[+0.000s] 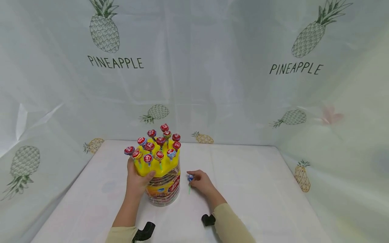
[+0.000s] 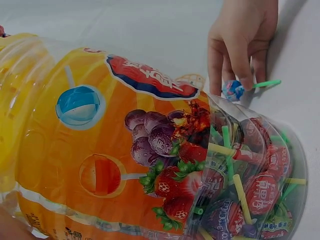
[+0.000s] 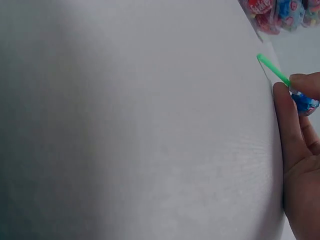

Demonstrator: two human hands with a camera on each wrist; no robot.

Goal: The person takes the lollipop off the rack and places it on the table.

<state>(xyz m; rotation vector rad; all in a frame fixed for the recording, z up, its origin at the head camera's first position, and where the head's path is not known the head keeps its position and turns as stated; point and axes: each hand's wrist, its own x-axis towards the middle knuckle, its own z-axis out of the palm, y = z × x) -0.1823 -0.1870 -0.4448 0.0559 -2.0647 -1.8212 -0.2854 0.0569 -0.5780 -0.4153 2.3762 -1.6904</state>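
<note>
A clear ribbed jar filled with wrapped lollipops stands on the table, its yellow lid studded with several more lollipops whose heads point up. My left hand grips the lid from the left side, thumb across its front. Just right of the jar, my right hand pinches one blue-wrapped lollipop between thumb and finger, its green stick hanging down. In the left wrist view that lollipop shows beyond the jar's orange fruit label. The right wrist view shows its green stick jutting past the thumb.
A white cloth covers the table. Behind and at both sides hangs a pale curtain printed with pineapples. Black wrist camera mounts sit at both sleeves.
</note>
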